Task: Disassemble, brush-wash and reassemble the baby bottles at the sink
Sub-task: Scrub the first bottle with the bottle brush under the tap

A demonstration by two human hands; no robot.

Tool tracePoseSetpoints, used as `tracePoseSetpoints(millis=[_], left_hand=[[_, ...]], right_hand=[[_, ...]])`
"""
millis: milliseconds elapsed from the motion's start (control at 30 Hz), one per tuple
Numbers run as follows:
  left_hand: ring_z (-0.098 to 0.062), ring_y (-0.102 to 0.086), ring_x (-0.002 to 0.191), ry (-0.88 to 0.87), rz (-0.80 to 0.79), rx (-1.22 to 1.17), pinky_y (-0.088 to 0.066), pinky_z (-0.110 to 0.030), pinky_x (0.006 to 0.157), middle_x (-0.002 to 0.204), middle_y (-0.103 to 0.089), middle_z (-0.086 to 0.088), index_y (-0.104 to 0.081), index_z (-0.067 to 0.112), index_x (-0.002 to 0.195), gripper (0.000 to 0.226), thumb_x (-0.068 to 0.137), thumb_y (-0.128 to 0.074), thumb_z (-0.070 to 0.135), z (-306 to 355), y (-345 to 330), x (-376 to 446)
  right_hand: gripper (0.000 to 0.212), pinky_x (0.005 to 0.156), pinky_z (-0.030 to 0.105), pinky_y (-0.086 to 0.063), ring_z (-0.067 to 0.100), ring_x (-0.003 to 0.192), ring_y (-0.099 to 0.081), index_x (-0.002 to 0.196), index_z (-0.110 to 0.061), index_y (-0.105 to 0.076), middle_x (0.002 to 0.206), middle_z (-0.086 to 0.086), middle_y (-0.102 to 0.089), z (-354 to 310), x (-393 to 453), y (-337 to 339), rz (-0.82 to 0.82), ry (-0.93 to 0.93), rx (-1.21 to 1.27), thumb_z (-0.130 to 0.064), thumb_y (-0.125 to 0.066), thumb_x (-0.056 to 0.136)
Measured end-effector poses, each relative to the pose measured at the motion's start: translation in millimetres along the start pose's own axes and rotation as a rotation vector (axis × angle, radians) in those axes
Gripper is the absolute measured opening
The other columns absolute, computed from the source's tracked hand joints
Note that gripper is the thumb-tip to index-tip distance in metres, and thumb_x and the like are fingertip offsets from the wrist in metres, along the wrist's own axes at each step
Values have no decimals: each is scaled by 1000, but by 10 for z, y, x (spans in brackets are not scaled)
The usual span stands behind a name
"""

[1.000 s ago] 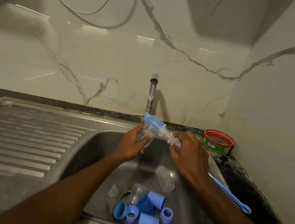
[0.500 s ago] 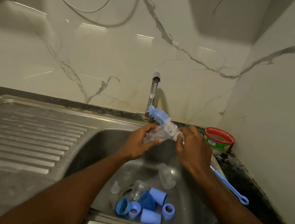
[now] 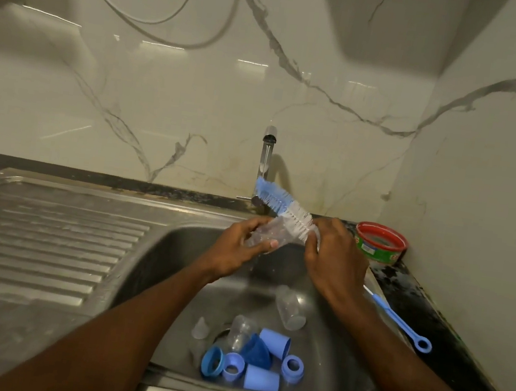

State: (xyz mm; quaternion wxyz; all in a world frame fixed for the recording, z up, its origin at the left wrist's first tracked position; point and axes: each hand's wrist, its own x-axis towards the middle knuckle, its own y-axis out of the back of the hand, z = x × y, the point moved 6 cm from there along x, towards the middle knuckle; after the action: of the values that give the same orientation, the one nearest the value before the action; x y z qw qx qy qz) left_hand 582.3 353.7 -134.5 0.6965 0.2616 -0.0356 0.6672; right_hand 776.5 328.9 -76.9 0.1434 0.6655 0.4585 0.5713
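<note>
We hold a clear bottle (image 3: 272,234) over the sink (image 3: 176,250), just in front of the tap (image 3: 266,160). Our left hand (image 3: 236,248) curls round the bottle's body, thumb across its front. Our right hand (image 3: 335,262) is curled on the brush (image 3: 282,202) where the white bristles meet the bottle's mouth; the handle is hidden under the fingers. The bristle head slants up and left, its blue tip in front of the tap's base.

A second ago the bottle stood nearly upright in our left hand under the tap, with the brush head lying above its rim. Now the bottle lies almost level, mouth toward our right hand. Both hands have risen a little and drawn closer together. Whether the bristles are inside the bottle or just behind it, we cannot tell.

The loose parts in the basin have not moved. A second clear bottle (image 3: 290,307) lies on its side, another (image 3: 239,330) near the drain, a clear teat (image 3: 200,328) to its left. Blue caps (image 3: 275,343) and rings (image 3: 292,367) cluster at the near wall. A thin blue brush (image 3: 398,321) lies on the sink's right rim, its loop end toward us. A red-rimmed tub (image 3: 380,243) sits on the dark counter (image 3: 417,304) in the corner.
</note>
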Motion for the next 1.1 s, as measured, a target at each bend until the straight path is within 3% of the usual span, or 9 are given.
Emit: tracePoseSetpoints(millis=[167, 267, 400, 567, 667, 767, 833, 933, 1100], left_hand=[[-12, -67, 109, 93, 146, -84, -61, -38, 86, 129, -66, 1, -57, 27, 134, 46, 93, -68, 43, -121, 205, -11], [-11, -65, 115, 58, 16, -183, -60, -33, 88, 131, -65, 6, -54, 24, 139, 47, 95, -68, 33, 21, -3, -30], [-7, -62, 120, 22, -75, -141, -57, -29, 94, 133, -64, 10, -53, 24, 143, 53, 93, -71, 31, 57, -112, -41], [-12, -68, 108, 144, 125, -149, -62, -36, 85, 128, -66, 0, -57, 26, 136, 50, 91, -70, 43, -113, 185, -16], [-11, -69, 108, 122, 20, -151, -62, -38, 84, 126, -67, 3, -58, 26, 135, 45, 93, -70, 37, -63, 59, -55], [-9, -69, 106, 93, -52, -128, -62, -37, 83, 125, -67, 6, -57, 24, 138, 48, 93, -69, 35, 57, -141, -88], [-11, -70, 102, 105, 7, -105, -63, -41, 80, 123, -68, 3, -57, 25, 138, 48, 94, -67, 40, 80, -115, -83], [-19, -72, 96, 184, 137, -84, -63, -47, 77, 123, -65, -4, -53, 25, 140, 49, 97, -62, 45, 5, 38, -92], [-21, -69, 97, 286, 218, -174, -62, -32, 76, 128, -59, -5, -50, 38, 139, 40, 101, -56, 44, -30, 128, -101]], right_hand=[[35, 70, 24, -38, 14, 100, -58, 132, -22, -60, 119, -1, -62, 38, -74, -20, -51, 29, -4, -35, -56, 100], [34, 70, 24, -42, 16, 100, -60, 132, -20, -59, 121, 1, -62, -43, -46, -6, -23, 7, 38, -34, -57, 100], [37, 69, 25, -44, 19, 103, -62, 134, -20, -57, 125, 2, -61, -56, -16, 24, -7, -12, 24, -34, -57, 100], [35, 70, 27, -42, 17, 102, -61, 133, -24, -59, 121, 0, -63, 94, -63, 22, -59, -17, -19, -36, -57, 100], [35, 70, 26, -38, 18, 103, -61, 133, -23, -59, 121, 0, -63, 56, -59, -2, -71, -22, 3, -33, -59, 99], [34, 70, 27, -47, 19, 103, -62, 131, -21, -59, 121, 1, -63, -35, 6, 4, -48, -57, 36, -32, -60, 98], [33, 74, 31, -52, 19, 103, -62, 131, -22, -59, 122, 1, -62, -76, 30, 32, -46, -73, 35, -32, -59, 99], [35, 76, 30, -47, 18, 104, -59, 134, -25, -57, 123, -1, -60, -89, 7, 81, -68, -70, -13, -32, -58, 100], [32, 72, 27, -41, 14, 95, -56, 134, -24, -53, 126, -2, -55, -194, -7, 112, -80, -10, -42, -33, -50, 103]])
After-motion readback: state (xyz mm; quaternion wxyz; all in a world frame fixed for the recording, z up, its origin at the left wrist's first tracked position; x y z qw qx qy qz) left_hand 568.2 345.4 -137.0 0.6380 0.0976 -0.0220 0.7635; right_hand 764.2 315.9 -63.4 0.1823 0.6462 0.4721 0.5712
